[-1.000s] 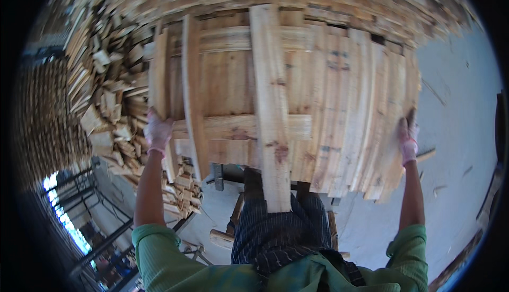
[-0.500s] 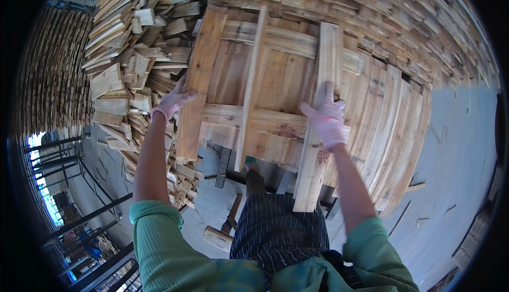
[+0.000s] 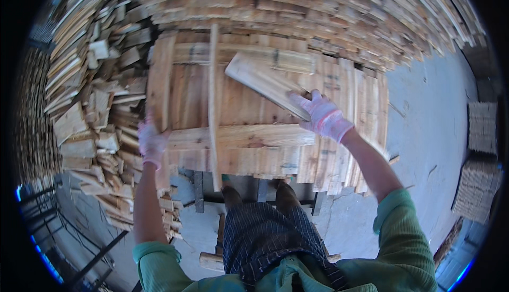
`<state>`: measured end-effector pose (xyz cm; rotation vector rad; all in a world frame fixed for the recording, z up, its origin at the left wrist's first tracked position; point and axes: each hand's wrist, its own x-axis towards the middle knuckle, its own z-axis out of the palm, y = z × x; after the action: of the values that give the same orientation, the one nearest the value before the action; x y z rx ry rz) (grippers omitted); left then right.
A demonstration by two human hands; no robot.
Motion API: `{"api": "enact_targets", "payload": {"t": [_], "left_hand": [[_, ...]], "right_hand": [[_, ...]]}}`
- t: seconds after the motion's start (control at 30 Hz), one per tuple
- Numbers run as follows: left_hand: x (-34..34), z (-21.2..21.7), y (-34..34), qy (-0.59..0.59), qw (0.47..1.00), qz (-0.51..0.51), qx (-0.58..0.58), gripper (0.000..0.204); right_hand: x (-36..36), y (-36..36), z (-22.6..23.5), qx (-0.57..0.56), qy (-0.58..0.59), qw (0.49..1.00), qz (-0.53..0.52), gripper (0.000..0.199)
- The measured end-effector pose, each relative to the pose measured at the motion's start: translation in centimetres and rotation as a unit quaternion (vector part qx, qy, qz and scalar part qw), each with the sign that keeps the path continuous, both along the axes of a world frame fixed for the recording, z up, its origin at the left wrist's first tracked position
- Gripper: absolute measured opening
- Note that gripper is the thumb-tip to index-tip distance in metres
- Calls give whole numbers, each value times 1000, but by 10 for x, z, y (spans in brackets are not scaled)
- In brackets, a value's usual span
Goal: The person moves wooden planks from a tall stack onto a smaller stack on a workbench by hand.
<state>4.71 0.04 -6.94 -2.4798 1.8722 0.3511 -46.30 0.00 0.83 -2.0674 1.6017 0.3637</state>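
A stack of pale wooden boards (image 3: pixel 254 106) lies in front of me on a low frame. My right hand (image 3: pixel 322 115), in a pink-white glove, grips the near end of a short wooden plank (image 3: pixel 262 82) that angles up and left over the stack. My left hand (image 3: pixel 152 142), gloved the same way, is closed on the lower end of an upright board (image 3: pixel 160 88) at the stack's left edge. A thin wooden strip (image 3: pixel 213 101) runs front to back across the boards, and a wide cross board (image 3: pixel 238 136) lies along the near side.
A tall heap of cut wood pieces (image 3: pixel 90 112) rises on the left. Long stacked planks (image 3: pixel 318 16) fill the back. Bundles of small boards (image 3: pixel 480 180) stand at the right on the grey concrete floor (image 3: pixel 429 143). Metal racking (image 3: pixel 47 223) shows at lower left.
My right hand has lifted a short plank off the stack and turned it at an angle. My left hand slid down the left upright board. The view tilted downward.
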Motion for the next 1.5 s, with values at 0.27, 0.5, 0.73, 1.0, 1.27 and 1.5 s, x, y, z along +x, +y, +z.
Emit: {"api": "enact_targets", "payload": {"t": [0.27, 0.5, 0.73, 1.0, 1.27, 1.5], "left_hand": [[-129, 93, 42, 540, 831, 61, -117, 102], [-300, 25, 68, 345, 937, -7, -51, 101], [-426, -3, -19, -53, 993, 67, 81, 85], [-404, 70, 61, 465, 873, 146, 2, 96], [-384, 56, 315, 708, 514, 416, 249, 76], [-442, -48, 393, 757, 330, 446, 345, 81]], "right_hand": [[-157, -41, -78, -39, 30, 995, 90, 81], [-184, -73, -79, -62, -18, 987, 147, 76], [-203, -61, -95, -88, -3, 988, 129, 74], [-212, -62, -110, -73, -33, 989, 125, 81], [-190, -71, -104, -95, -42, 985, 134, 78], [-192, -70, -111, -156, -40, 972, 170, 74]]}}
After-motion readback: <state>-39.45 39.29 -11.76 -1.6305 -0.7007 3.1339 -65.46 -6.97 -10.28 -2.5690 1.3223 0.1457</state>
